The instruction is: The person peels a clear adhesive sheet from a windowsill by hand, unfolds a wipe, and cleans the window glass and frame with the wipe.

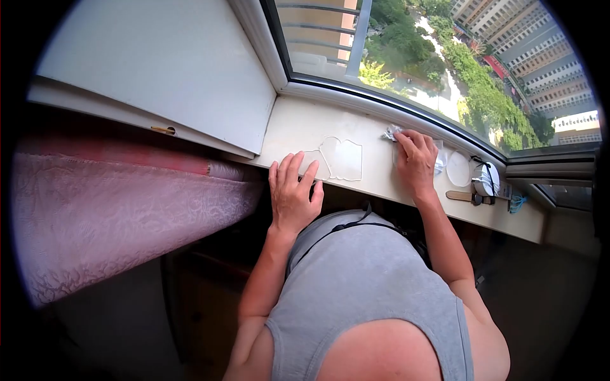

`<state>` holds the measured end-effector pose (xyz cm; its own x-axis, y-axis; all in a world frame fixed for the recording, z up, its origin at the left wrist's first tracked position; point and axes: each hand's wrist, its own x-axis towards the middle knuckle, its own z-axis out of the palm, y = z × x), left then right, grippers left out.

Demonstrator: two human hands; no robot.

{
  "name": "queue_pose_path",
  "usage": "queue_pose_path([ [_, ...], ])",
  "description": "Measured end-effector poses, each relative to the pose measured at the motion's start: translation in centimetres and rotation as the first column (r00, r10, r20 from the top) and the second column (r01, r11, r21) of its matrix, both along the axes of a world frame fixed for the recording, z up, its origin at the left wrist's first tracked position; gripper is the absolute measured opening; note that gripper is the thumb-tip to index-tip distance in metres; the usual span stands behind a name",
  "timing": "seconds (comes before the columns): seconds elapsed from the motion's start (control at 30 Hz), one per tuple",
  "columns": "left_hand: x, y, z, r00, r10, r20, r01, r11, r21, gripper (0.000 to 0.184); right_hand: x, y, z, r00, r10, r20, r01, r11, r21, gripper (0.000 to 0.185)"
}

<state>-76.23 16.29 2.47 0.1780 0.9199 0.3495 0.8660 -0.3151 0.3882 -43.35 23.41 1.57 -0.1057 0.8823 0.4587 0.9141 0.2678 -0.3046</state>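
My left hand (294, 193) rests at the front edge of the white sill (298, 117), fingers spread over part of a thin pale outline of string (361, 162) laid out in a shape. Farther right, my right hand (417, 162) has its thumb and fingers pinched at a small crumpled silvery piece (391, 133) near the window frame. Beside that hand, partly covered by it, is a clear plastic container (440, 159). A round translucent lid (458, 168) lies just right of it.
At the sill's right end are a white round object (488, 180) with black cord, a brown strap-like item (460, 196) and a blue tangle (518, 203). The window frame (381, 109) runs behind. A pink cloth (127, 216) hangs at left below a white panel (159, 63).
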Motion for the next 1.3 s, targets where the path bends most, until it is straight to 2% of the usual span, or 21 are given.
queue_pose_path([
  [0.03,0.1,-0.1,0.2,1.000,-0.030,0.005,0.030,0.999,-0.014,0.053,0.7,-0.2,-0.1,0.998,-0.059,0.005,0.059,0.998,0.007,0.030],
  [0.13,0.3,0.1,-0.2,0.998,-0.060,0.015,0.061,0.998,-0.021,0.057,-1.9,0.3,-0.2,0.996,-0.077,-0.044,0.077,0.997,-0.005,0.031],
  [0.23,-0.1,0.3,-0.6,0.994,-0.106,0.009,0.106,0.994,-0.013,0.055,-6.0,0.6,0.9,0.976,0.206,-0.076,-0.208,0.978,-0.025,0.030],
  [0.27,-0.6,0.4,-0.3,0.991,-0.134,-0.019,0.134,0.991,-0.009,0.052,-6.3,0.5,0.8,0.970,0.232,-0.076,-0.235,0.971,-0.034,0.030],
  [0.3,-1.2,0.6,0.0,0.986,-0.158,-0.046,0.158,0.987,-0.002,0.050,-6.0,0.3,0.8,0.972,0.221,-0.079,-0.224,0.974,-0.032,0.030],
  [0.37,-2.1,0.6,0.5,0.984,-0.175,-0.039,0.176,0.984,0.029,0.046,-3.9,-0.5,0.8,0.999,0.036,-0.002,-0.036,0.999,-0.006,0.030],
  [0.43,-3.2,0.1,0.3,0.984,-0.175,-0.024,0.176,0.983,0.053,0.042,-1.5,-1.1,0.2,0.994,-0.110,-0.008,0.110,0.992,-0.061,0.029],
  [0.5,-3.9,-0.4,0.2,0.983,-0.176,0.053,0.163,0.967,0.194,0.036,-1.1,-0.8,0.0,0.992,-0.122,-0.028,0.120,0.991,-0.051,0.031],
  [0.6,-4.1,-1.5,0.3,0.979,-0.158,0.129,0.122,0.961,0.246,0.030,-4.3,1.8,-1.0,0.996,0.059,-0.067,-0.057,0.998,0.038,0.037],
  [0.7,-4.4,-2.2,0.4,0.968,-0.150,0.204,0.092,0.960,0.266,0.028,-10.4,5.1,-1.7,0.993,0.116,-0.022,-0.114,0.989,0.097,0.036],
  [0.8,-5.1,-2.7,0.6,0.930,-0.231,0.286,0.159,0.954,0.255,0.028,-16.2,6.6,-1.1,0.985,0.171,0.004,-0.171,0.982,0.081,0.039],
  [0.9,-6.8,-3.2,0.1,0.919,-0.197,0.343,0.115,0.963,0.245,0.028,-19.2,8.4,-1.5,0.975,0.220,0.014,-0.221,0.973,0.071,0.039],
  [0.97,-8.3,-3.7,0.0,0.921,-0.180,0.344,0.096,0.964,0.246,0.029,-20.0,10.0,-1.8,0.920,0.388,-0.050,-0.384,0.920,0.079,0.036],
  [1.0,-9.0,-4.0,0.0,0.913,-0.184,0.365,0.097,0.965,0.243,0.029,-19.8,10.4,-1.7,0.906,0.409,-0.108,-0.403,0.912,0.073,0.032],
  [1.03,-9.6,-4.2,0.0,0.903,-0.186,0.387,0.096,0.966,0.241,0.028,-20.1,10.5,-1.8,0.902,0.419,-0.105,-0.413,0.908,0.073,0.032],
  [1.07,-10.1,-4.5,0.1,0.894,-0.183,0.409,0.090,0.968,0.236,0.022,-20.4,10.6,-1.9,0.919,0.378,-0.113,-0.372,0.925,0.075,0.031],
  [1.13,-11.0,-5.2,-0.7,0.888,-0.158,0.432,0.067,0.974,0.218,0.021,-21.6,10.7,-2.4,0.948,0.305,-0.096,-0.297,0.951,0.084,0.030],
  [1.3,-12.1,-5.8,-1.0,0.878,-0.127,0.462,0.049,0.983,0.178,0.020,-24.6,10.8,-0.5,0.944,0.325,-0.063,-0.320,0.944,0.077,0.028],
])
